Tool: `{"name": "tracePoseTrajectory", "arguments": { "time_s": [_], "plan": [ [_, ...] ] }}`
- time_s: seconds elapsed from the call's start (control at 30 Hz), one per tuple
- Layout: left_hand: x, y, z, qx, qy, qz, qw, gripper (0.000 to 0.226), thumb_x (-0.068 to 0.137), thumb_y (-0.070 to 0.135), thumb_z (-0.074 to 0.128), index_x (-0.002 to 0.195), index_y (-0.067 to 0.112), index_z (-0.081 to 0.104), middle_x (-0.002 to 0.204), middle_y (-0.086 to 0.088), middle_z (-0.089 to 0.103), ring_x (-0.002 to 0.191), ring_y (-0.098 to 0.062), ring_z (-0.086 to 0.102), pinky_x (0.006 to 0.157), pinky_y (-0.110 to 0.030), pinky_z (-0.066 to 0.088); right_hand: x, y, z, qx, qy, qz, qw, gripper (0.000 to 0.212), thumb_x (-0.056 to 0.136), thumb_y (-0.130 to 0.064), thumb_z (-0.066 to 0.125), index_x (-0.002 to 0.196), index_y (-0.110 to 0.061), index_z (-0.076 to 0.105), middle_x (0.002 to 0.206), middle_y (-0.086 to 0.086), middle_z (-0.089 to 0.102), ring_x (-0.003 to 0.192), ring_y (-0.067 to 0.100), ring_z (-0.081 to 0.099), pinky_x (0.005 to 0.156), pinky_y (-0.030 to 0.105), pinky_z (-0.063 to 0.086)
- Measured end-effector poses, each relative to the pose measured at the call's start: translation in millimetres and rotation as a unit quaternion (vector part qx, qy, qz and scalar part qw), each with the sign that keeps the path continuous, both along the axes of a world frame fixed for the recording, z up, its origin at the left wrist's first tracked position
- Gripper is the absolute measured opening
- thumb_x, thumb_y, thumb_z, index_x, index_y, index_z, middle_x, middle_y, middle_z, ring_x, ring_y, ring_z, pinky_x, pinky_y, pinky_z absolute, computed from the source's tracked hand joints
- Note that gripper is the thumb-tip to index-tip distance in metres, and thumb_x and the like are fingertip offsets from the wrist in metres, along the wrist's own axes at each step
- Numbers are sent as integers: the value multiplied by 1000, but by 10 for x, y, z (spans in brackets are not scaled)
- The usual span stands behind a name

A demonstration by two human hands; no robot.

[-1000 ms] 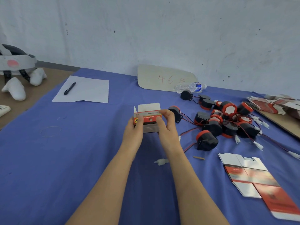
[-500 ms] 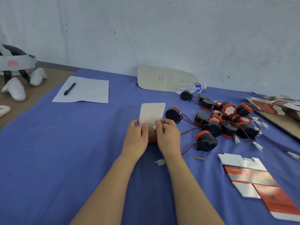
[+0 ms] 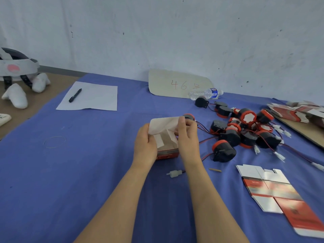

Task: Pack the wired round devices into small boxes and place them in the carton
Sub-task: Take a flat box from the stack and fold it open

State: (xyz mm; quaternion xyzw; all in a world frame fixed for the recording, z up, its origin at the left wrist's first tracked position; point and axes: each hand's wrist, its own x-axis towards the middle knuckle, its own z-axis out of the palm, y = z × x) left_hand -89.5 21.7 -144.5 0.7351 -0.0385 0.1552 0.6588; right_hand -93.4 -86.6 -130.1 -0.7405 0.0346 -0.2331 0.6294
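Near right: flat box blanks point(image 3: 273, 190) on blue cloth point(image 3: 70, 172). Centre: small box point(image 3: 167, 153) upright between hands, flaps open. Left hand point(image 3: 145, 146) curled round its left side; right hand point(image 3: 188, 141) pinching far flap. Just right: heap of wired round devices point(image 3: 245, 132). Far: water bottle point(image 3: 205, 92); far left, pen point(image 3: 75, 95) on paper sheet point(image 3: 98, 99).

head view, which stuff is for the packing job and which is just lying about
Job: small box, gripped by left hand and right hand; pile of round devices; flat box blanks.
Lying about: pen; paper sheet; water bottle; numbered card; headset.
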Motion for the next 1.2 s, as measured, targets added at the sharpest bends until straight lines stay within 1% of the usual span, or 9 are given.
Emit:
{"name": "tracePoseTrajectory", "arguments": {
  "time_s": [0.1,0.17,0.27,0.4,0.53,0.63,0.8,0.9,1.2],
  "plan": [
    [-18,-3,17,-21,-3,5,1000,35,95,1,32,106,20,60,105,1,63,95,-14,58,78,-25,50,-1,9,8,-85,-12,47,995,24,95,-39,51,108,-21,59,109,-3,52,86,-7,54,70,4,41],
    [-10,4,20,-52,2,1,999,30,96,6,35,99,24,58,100,7,63,92,-9,58,73,-17,48,15,-9,-16,-129,-26,-15,991,18,95,-29,56,94,-12,63,101,3,55,81,8,56,62,5,39],
    [-2,46,42,-141,36,3,989,14,98,34,48,111,33,51,109,23,53,100,8,51,68,2,38,7,-78,6,-30,-53,-117,991,10,95,-22,56,91,-17,63,81,-1,64,73,17,56,61,11,42],
    [-1,27,86,-208,131,-136,960,76,73,73,45,130,24,51,125,8,62,113,-8,60,92,-28,49,-17,-84,83,113,-61,-90,988,29,98,-12,48,113,-36,55,121,-1,63,107,16,61,93,38,51],
    [-15,-23,104,-308,166,-184,919,51,89,64,36,116,28,60,104,8,73,95,-8,69,73,-25,55,-44,58,121,67,-79,-2,995,29,100,-12,43,110,-33,61,103,-18,63,99,4,59,92,32,48],
    [29,49,110,-355,153,-149,910,53,93,59,39,131,23,52,120,0,67,106,-13,65,75,-27,55,-55,113,127,63,-48,55,995,26,101,-27,43,105,-23,69,99,-9,69,101,11,63,93,38,51],
    [12,74,108,-312,93,-151,933,45,93,55,42,126,26,52,122,-1,64,110,-17,63,91,-38,54,-40,65,113,100,-4,68,993,24,98,-7,45,95,-22,63,79,-2,66,77,14,59,79,44,52],
    [-4,88,125,-303,77,-177,933,54,80,60,50,122,27,56,119,-1,67,110,-19,64,93,-40,53,-7,-3,52,116,47,71,990,21,98,-5,46,103,-20,61,96,9,65,93,25,63,82,41,55],
    [17,144,138,-295,68,-174,937,55,73,62,54,119,32,57,117,3,67,109,-15,65,91,-36,54,3,1,147,121,95,75,985,44,101,-43,35,82,-22,68,83,-1,72,81,12,69,61,21,56]
  ]
}}
